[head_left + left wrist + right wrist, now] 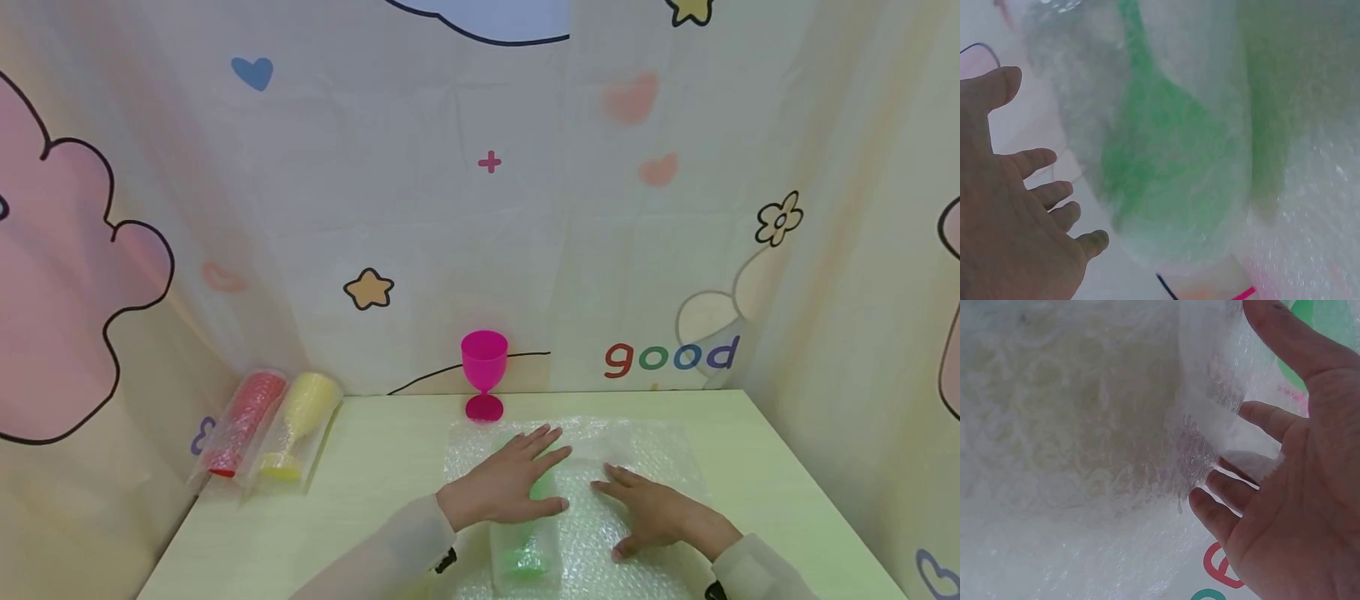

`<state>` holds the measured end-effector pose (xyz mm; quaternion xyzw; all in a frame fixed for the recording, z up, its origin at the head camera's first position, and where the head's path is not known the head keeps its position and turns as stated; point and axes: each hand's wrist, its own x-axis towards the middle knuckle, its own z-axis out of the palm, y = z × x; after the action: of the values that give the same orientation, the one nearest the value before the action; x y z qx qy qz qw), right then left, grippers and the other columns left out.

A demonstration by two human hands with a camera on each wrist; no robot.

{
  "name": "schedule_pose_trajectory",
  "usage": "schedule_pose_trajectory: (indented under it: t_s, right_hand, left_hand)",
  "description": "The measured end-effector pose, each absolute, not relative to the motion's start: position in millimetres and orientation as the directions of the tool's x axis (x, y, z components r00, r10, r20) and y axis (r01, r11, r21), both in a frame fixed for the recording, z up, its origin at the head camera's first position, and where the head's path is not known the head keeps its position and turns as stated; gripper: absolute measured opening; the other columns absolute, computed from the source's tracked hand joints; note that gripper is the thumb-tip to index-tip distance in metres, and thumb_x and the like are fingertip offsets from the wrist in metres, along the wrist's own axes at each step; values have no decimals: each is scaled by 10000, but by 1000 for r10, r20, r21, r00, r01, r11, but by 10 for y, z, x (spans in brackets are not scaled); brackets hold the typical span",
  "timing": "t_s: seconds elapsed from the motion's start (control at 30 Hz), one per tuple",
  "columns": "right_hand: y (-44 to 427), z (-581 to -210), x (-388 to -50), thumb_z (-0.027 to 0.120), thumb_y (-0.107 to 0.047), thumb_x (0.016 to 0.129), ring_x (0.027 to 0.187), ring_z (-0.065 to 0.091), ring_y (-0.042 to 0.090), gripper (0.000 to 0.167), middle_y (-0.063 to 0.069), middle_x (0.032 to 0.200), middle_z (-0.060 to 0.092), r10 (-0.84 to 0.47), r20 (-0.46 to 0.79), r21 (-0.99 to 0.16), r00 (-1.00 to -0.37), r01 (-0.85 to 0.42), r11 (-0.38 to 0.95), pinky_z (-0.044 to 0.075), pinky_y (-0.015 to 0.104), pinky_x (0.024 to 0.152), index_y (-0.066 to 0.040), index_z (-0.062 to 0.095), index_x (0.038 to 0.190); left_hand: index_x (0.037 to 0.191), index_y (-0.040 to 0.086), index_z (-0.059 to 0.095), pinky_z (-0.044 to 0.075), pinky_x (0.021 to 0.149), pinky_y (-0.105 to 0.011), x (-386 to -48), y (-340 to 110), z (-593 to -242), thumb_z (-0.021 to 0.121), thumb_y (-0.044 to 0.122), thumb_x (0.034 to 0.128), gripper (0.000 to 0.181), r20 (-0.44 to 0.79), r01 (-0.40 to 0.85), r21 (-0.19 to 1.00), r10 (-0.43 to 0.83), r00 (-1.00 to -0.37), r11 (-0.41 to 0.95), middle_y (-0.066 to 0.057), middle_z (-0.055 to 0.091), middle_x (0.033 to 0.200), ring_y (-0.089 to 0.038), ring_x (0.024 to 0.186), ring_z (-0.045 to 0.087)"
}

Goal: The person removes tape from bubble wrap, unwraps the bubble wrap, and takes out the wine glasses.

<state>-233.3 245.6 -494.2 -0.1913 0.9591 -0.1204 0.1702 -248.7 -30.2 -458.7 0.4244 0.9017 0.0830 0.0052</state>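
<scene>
Head: green goblet [527, 560] rolled in bubble wrap, lying at the left part of a bubble wrap sheet [592, 571] on the tabletop [390, 475]. Left hand [508, 483] over the goblet, fingers spread; right hand [662, 512] over the sheet, fingers spread. Pink goblet [484, 358] upright behind; wrapped yellow goblet [306, 410] and wrapped red item [249, 423] back left. Left wrist: fingers extended beside goblet, contact unclear. Right wrist: fingers extended near wrap, can't tell if touching.
</scene>
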Motion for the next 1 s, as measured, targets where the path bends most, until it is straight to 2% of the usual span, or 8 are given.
schedule_pose_trajectory:
  t_s: [0.13,0.3,0.53,0.73,1.0]
  right_hand:
    - [2466,-4944,-2314,855,-522,623,1437,338,432,988,191,1592,309,-443,-251,-306,-861,-364,880,392,640,1057,-168,466,1460]
    - [2477,-4960,-2299,848,-530,626,1433,333,448,994,216,1586,306,-469,-233,-318,-852,-389,865,388,642,1058,-146,465,1459]
    - [2482,-4958,-2304,854,-518,628,1457,303,425,984,180,1603,290,-429,-258,-334,-866,-337,880,358,637,1089,-178,462,1464]
    - [2481,-4966,-2309,863,-492,628,1460,290,432,991,184,1606,279,-429,-268,-349,-863,-329,878,339,637,1103,-169,452,1471]
    - [2479,-4989,-2326,856,-515,626,1468,289,409,998,165,1613,274,-414,-276,-325,-867,-322,889,341,614,1115,-200,442,1478]
  left_hand:
    - [1568,253,256,154,1249,-468,-2492,-166,-4630,402,635,962,732,-4,767,107,771,-636,633,-7,150,1667,-203,1550,106]
    - [1553,227,309,127,1253,-477,-2501,-224,-4711,392,639,959,728,-3,751,65,753,-658,657,-18,210,1652,-202,1544,139]
    - [1556,180,296,97,1254,-487,-2512,-519,-4773,384,619,970,738,33,734,125,737,-675,667,-17,158,1663,-211,1552,83]
    - [1564,174,271,125,1250,-487,-2525,-740,-4847,381,622,972,750,57,732,147,733,-678,666,-13,122,1670,-223,1553,67]
    - [1573,197,241,159,1248,-456,-2540,-1008,-4879,467,589,954,767,69,702,224,708,-703,676,7,115,1671,-230,1552,80]
